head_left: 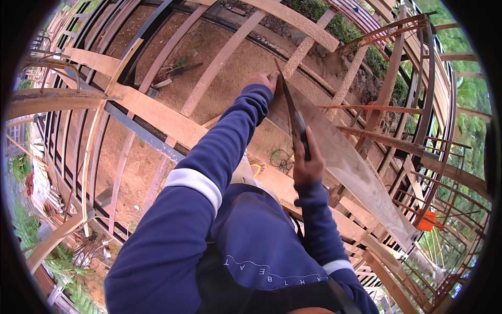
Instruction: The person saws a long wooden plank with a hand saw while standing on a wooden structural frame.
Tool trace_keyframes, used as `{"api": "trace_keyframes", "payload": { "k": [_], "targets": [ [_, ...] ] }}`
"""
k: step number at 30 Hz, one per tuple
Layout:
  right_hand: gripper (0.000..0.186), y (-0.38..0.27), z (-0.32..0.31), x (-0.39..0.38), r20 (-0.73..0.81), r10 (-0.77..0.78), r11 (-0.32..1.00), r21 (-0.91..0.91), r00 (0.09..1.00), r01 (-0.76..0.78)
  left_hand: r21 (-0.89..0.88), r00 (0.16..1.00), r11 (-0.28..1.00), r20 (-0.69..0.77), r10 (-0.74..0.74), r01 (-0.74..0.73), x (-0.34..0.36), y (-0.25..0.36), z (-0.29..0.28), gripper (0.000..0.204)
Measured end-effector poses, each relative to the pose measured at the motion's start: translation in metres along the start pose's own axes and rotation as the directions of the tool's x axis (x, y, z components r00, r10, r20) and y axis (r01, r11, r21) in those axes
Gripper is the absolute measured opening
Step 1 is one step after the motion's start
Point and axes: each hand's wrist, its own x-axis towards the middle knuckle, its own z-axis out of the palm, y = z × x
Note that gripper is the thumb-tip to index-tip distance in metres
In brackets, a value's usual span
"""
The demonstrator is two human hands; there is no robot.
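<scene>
A long, thin wooden board [361, 172] runs diagonally from the upper middle toward the lower right. My right hand [308, 162] is closed on the dark handle of a hand saw [289, 99], whose blade points up and away from me along the board's left part, near its far end. My left hand [265, 81] grips the board at that far end, just left of the blade's tip; some of its fingertips are hidden. My sandalled foot [257, 169] shows below the board, between my arms.
A framework of wooden beams [219, 60] and slats surrounds me, with gaps over dirt ground [120, 42]. Scaffold-like frames [423, 146] stand at the right, near an orange object [426, 220]. Coiled wire [280, 159] lies below. Greenery [465, 89] borders both sides.
</scene>
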Motion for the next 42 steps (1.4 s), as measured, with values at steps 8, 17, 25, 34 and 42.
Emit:
{"api": "trace_keyframes", "payload": {
  "k": [8,17,25,34,42],
  "targets": [
    [0.045,-0.016,-0.021,-0.032,0.101,0.145,0.984,0.090,0.984,-0.154,0.004,0.999,1.000,0.036,-0.026,0.026,0.001,-0.011,-0.007,0.075],
    [0.043,0.007,0.017,0.049,0.021,0.131,0.991,-0.023,0.991,-0.130,-0.026,1.000,1.000,0.030,0.001,0.000,0.008,0.010,0.008,0.071],
    [0.043,-0.014,-0.026,-0.049,0.034,0.079,0.997,0.010,0.996,-0.079,-0.002,0.999,0.999,0.008,-0.044,0.044,-0.003,-0.004,-0.009,0.071],
    [0.044,-0.006,-0.018,-0.035,-0.012,0.093,0.995,0.050,0.996,-0.092,0.023,0.999,0.999,0.025,-0.026,0.026,0.005,0.000,-0.002,0.069],
    [0.041,0.009,0.014,0.052,0.031,0.228,0.974,0.008,0.973,-0.228,-0.015,1.000,1.000,0.013,0.025,-0.025,0.008,0.016,0.012,0.069]
  ]
}}
